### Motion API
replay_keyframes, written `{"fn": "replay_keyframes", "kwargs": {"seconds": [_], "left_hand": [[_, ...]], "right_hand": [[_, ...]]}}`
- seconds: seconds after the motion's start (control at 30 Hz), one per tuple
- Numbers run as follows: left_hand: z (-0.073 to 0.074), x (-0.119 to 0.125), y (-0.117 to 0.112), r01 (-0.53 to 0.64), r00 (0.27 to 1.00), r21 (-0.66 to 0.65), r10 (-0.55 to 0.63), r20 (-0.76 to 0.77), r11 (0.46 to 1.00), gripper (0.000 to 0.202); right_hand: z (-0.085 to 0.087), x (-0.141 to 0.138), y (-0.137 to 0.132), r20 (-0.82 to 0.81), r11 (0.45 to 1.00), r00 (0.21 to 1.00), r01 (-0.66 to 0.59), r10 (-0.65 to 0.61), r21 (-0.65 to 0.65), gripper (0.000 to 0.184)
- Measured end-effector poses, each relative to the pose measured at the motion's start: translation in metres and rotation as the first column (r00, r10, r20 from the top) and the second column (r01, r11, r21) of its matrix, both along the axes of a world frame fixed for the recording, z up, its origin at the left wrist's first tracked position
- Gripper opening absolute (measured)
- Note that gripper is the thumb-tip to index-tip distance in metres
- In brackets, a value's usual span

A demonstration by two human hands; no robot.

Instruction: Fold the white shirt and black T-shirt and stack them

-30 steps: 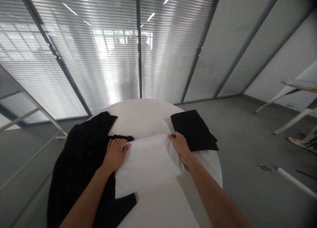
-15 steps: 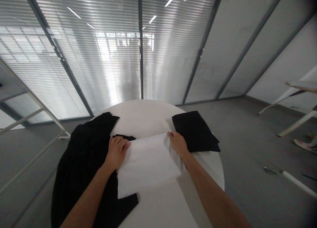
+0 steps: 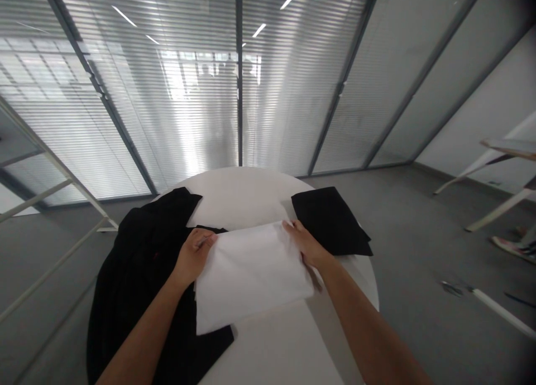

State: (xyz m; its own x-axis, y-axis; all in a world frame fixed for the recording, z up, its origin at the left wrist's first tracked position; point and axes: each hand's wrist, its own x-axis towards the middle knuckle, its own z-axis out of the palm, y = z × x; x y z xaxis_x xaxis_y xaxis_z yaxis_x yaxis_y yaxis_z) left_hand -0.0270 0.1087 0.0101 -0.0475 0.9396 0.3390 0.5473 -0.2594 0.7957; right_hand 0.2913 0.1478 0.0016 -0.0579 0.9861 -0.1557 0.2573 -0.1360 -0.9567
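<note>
A folded white cloth (image 3: 253, 276) lies in front of me over a round white table (image 3: 243, 192). My left hand (image 3: 195, 256) pinches its far left corner, thumb on top. At the far right corner, my right hand (image 3: 307, 242) grips the cloth's edge, with some fingers hidden beneath it. Under the cloth's left side spreads a heap of black fabric (image 3: 138, 262), which hangs over the table's left edge. A folded black cloth (image 3: 330, 220) rests flat beyond my right hand, apart from the white one.
A pale metal frame (image 3: 62, 173) stands at the left. Glass panels with blinds (image 3: 201, 111) rise behind the table. On the right are a white-legged piece of furniture (image 3: 502, 209), a person's shoe (image 3: 513, 248), and a white pole (image 3: 500, 309) on the floor.
The near right part of the white cloth has lifted slightly, and its right side looks straighter. My right hand has turned a little at the corner; both hands keep hold.
</note>
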Motion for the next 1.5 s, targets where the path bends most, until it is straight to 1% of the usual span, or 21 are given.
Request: {"fn": "replay_keyframes", "kwargs": {"seconds": [0.1, 0.17, 0.27, 0.33, 0.43, 0.5, 0.6, 0.73, 0.87, 0.97, 1.03, 1.1, 1.13, 1.17, 1.23, 1.27, 1.33, 1.37, 1.4, 1.43, 1.5], "left_hand": [[-0.001, -0.001, 0.001, -0.028, 0.995, -0.112, 0.038, 0.094, 0.993, 0.027], [-0.002, -0.002, 0.002, -0.027, 0.986, -0.197, 0.058, 0.153, 0.98, 0.03], [-0.004, -0.006, 0.003, 0.007, 0.967, -0.284, 0.066, 0.246, 0.959, 0.045], [-0.004, -0.009, 0.003, 0.077, 0.946, -0.329, 0.035, 0.322, 0.941, 0.052], [-0.008, -0.013, 0.004, 0.183, 0.901, -0.379, 0.0, 0.434, 0.907, 0.051], [-0.013, -0.015, 0.007, 0.171, 0.869, -0.376, 0.041, 0.493, 0.911, 0.047], [-0.017, -0.019, 0.012, 0.117, 0.802, -0.353, 0.122, 0.585, 0.928, 0.037], [-0.013, -0.019, 0.014, 0.247, 0.655, -0.384, 0.139, 0.743, 0.89, 0.029], [-0.006, -0.016, 0.01, 0.299, 0.566, -0.374, 0.152, 0.81, 0.878, 0.025], [-0.008, -0.016, 0.01, 0.326, 0.514, -0.352, 0.148, 0.845, 0.877, 0.022], [-0.012, -0.017, 0.011, 0.331, 0.512, -0.332, 0.128, 0.85, 0.883, 0.021], [-0.015, -0.018, 0.012, 0.326, 0.523, -0.325, 0.117, 0.844, 0.888, 0.021], [-0.016, -0.018, 0.012, 0.323, 0.529, -0.326, 0.116, 0.841, 0.888, 0.021], [-0.016, -0.018, 0.013, 0.323, 0.533, -0.327, 0.115, 0.838, 0.888, 0.021], [-0.016, -0.018, 0.012, 0.319, 0.539, -0.332, 0.119, 0.834, 0.888, 0.019], [-0.015, -0.018, 0.012, 0.313, 0.542, -0.337, 0.124, 0.831, 0.888, 0.018], [-0.014, -0.017, 0.011, 0.303, 0.552, -0.35, 0.136, 0.823, 0.886, 0.016], [-0.013, -0.016, 0.011, 0.302, 0.556, -0.357, 0.141, 0.819, 0.884, 0.016], [-0.013, -0.016, 0.011, 0.302, 0.56, -0.36, 0.142, 0.817, 0.883, 0.015], [-0.012, -0.016, 0.011, 0.304, 0.562, -0.361, 0.139, 0.815, 0.882, 0.015], [-0.013, -0.016, 0.011, 0.307, 0.567, -0.358, 0.133, 0.813, 0.882, 0.015]], "right_hand": [[0.011, 0.005, -0.01, -0.196, 0.965, 0.972, -0.171, 0.132, -0.199, 0.044], [0.015, 0.009, -0.014, -0.266, 0.934, 0.948, -0.245, 0.175, -0.259, 0.038], [0.016, 0.011, -0.018, -0.313, 0.932, 0.938, -0.237, 0.146, -0.275, 0.033], [0.016, 0.011, -0.02, -0.354, 0.936, 0.928, -0.219, 0.114, -0.275, 0.033], [0.023, 0.009, -0.022, -0.417, 0.931, 0.906, -0.216, 0.078, -0.294, 0.033], [0.032, 0.006, -0.023, -0.419, 0.934, 0.906, -0.198, 0.058, -0.298, 0.031], [0.056, 0.0, -0.023, -0.399, 0.953, 0.917, -0.131, 0.012, -0.273, 0.029], [0.103, -0.013, -0.021, -0.339, 0.98, 0.941, -0.071, 0.003, -0.188, 0.029], [0.156, -0.017, -0.01, -0.315, 0.998, 0.949, -0.006, -0.015, -0.065, 0.021], [0.186, -0.002, 0.007, -0.405, 0.993, 0.911, 0.112, -0.084, 0.046, 0.014], [0.193, 0.017, 0.017, -0.551, 0.959, 0.823, 0.251, -0.137, 0.136, 0.013], [0.183, 0.04, 0.022, -0.708, 0.891, 0.689, 0.407, -0.156, 0.199, 0.014], [0.171, 0.052, 0.02, -0.759, 0.86, 0.634, 0.462, -0.149, 0.217, 0.015], [0.154, 0.064, 0.017, -0.791, 0.836, 0.594, 0.503, -0.148, 0.221, 0.015], [0.11, 0.083, 0.003, -0.818, 0.775, 0.532, 0.604, -0.216, 0.188, 0.02], [0.086, 0.09, -0.006, -0.818, 0.742, 0.498, 0.656, -0.288, 0.139, 0.022], [0.039, 0.101, -0.026, -0.768, 0.681, 0.41, 0.731, -0.492, -0.046, 0.025], [0.019, 0.105, -0.035, -0.718, 0.64, 0.359, 0.753, -0.596, -0.155, 0.027], [0.004, 0.108, -0.043, -0.689, 0.612, 0.319, 0.758, -0.651, -0.227, 0.029], [-0.006, 0.111, -0.05, -0.671, 0.602, 0.323, 0.764, -0.667, -0.231, 0.03], [-0.014, 0.115, -0.061, -0.612, 0.596, 0.366, 0.773, -0.701, -0.22, 0.031]]}}
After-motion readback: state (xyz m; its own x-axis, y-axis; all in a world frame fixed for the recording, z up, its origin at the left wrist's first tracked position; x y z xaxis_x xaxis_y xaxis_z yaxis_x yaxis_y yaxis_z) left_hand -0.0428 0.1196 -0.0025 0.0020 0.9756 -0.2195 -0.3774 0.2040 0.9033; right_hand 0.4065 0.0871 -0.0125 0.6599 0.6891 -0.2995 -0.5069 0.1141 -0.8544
